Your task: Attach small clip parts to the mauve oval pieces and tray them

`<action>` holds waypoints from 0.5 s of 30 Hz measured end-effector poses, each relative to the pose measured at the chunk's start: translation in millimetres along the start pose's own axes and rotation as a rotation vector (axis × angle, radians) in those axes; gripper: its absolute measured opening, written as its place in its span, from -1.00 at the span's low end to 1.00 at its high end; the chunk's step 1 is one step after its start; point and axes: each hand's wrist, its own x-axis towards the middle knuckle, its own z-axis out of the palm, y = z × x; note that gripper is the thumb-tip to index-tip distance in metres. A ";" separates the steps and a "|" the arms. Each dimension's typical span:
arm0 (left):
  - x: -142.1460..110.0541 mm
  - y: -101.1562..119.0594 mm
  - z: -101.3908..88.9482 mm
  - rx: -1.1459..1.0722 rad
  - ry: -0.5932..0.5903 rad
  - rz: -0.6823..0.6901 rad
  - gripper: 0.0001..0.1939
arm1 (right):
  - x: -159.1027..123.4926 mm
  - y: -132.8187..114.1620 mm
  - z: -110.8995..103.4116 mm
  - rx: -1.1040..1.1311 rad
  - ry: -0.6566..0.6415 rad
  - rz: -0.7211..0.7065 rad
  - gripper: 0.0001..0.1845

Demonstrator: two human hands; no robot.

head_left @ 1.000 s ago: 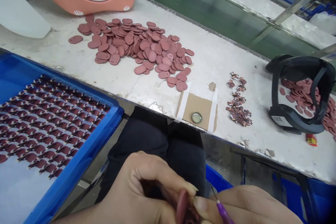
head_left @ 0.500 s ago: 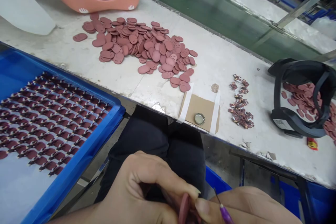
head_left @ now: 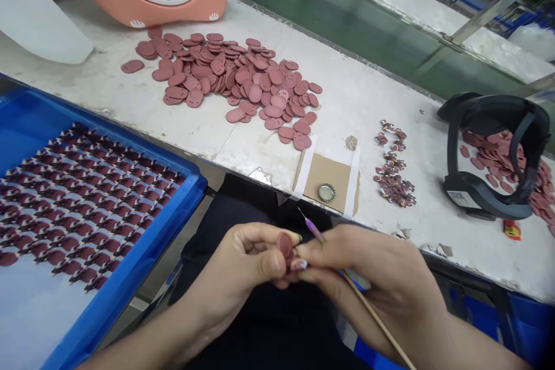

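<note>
My left hand (head_left: 243, 272) is closed, pinching a small reddish-brown figure piece (head_left: 285, 245) with an oval part upright between thumb and forefinger. My right hand (head_left: 373, 277) is closed round a thin needle-tipped tool (head_left: 313, 229) with a purple ferrule and a wooden handle; its tip points up and to the left. The right thumb and fingertips also meet the piece, beside a small whitish bit. Both hands are over my lap, just below the table edge. The details between the fingertips are partly hidden.
A pile of reddish oval pieces (head_left: 243, 72) lies on the white table before an orange fan (head_left: 173, 14). A bottle cap (head_left: 326, 192) sits on taped cardboard (head_left: 332, 169), near small brown parts (head_left: 394, 185). A blue tray (head_left: 173, 208) holds rows of figures; a black headset (head_left: 463, 191) is right.
Both hands have risen towards the table edge with the piece between them, coming more fully into view. The tool now leans up to the left. The view has shifted slightly.
</note>
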 end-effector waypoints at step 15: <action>4.9 -11.6 -3.8 -0.147 0.130 -0.133 -0.80 | 12.7 15.6 4.6 0.234 -0.089 0.182 -0.92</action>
